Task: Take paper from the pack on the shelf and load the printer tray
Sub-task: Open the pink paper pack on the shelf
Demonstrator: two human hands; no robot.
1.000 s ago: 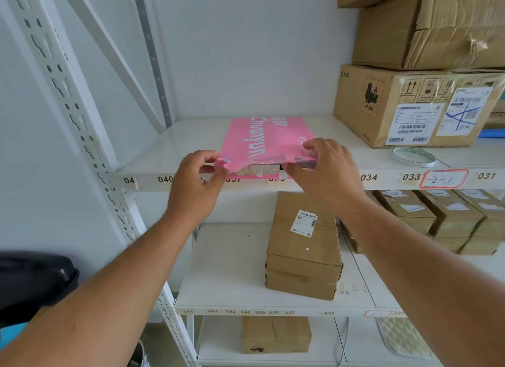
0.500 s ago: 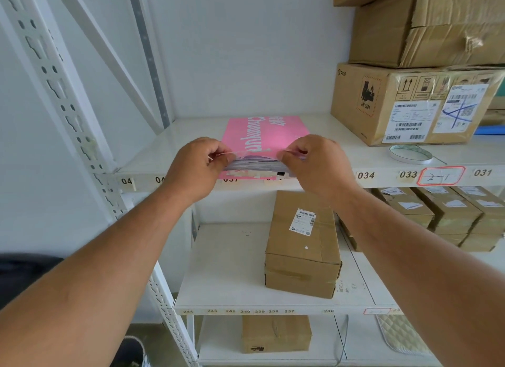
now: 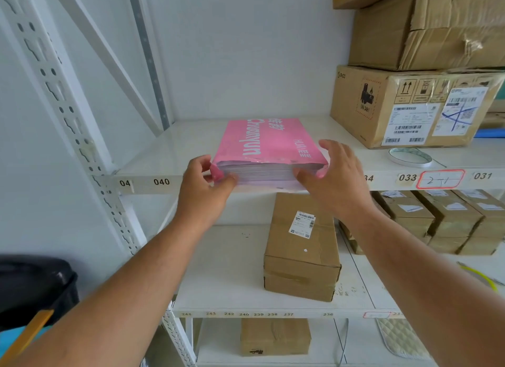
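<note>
Item: pink paper pack (image 3: 262, 142), lying flat on the upper shelf (image 3: 169, 158), its open end at the front lip, white sheet edges showing.
Long axis: runs front to back, away from the person; the short open end faces the hands.
Left hand (image 3: 203, 191): at the pack's near-left corner, thumb and fingers pinched on the wrapper flap and the sheets there.
Right hand (image 3: 332, 175): at the near-right corner, fingers spread and loose, thumb under the stack edge; whether it truly grips is hard to tell.
Nearer hand: both about level, one at each corner.
Likely next move: draw a sheaf straight toward the body, along the long axis.
Printer tray: not in view.
Neighbours: cardboard box (image 3: 404, 106) well to the right; tape roll (image 3: 410, 157) near it.
</note>
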